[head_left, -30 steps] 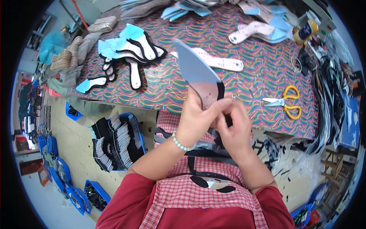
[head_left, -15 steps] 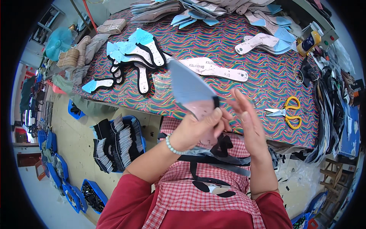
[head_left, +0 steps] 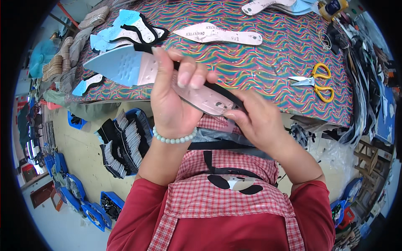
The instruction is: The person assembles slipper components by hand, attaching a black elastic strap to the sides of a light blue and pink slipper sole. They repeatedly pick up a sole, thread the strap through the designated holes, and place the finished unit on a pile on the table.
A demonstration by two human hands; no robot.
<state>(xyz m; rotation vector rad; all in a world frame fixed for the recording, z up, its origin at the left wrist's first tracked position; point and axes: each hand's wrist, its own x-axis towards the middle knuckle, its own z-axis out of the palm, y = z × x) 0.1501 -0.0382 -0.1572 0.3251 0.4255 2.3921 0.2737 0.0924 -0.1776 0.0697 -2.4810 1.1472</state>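
A shoe insole (head_left: 148,71) with a pointed blue toe and a pink body lies slantwise across my hands, above the table's near edge. Black strip runs along its far edge. My left hand (head_left: 171,90), with a pale bead bracelet on the wrist, is closed round its middle, thumb and fingers curled over the edge. At the heel end, the thumb and fingers of my right hand (head_left: 255,119) pinch the insole and the black edging; the undersides of those fingers are hidden. Beyond lies a plain white insole (head_left: 220,34) without black edging.
Black-edged insoles (head_left: 125,31) are heaped at the far left of the patterned table (head_left: 226,67). Yellow-handled scissors (head_left: 314,82) lie open at the right, below a stack of insoles (head_left: 276,6). Bundles of black-edged pieces (head_left: 125,144) fill a blue basket under the table's left side.
My right hand was open and apart; now it grips the insole's heel end. The insole has swung round, its blue toe now pointing left. The view has shifted.
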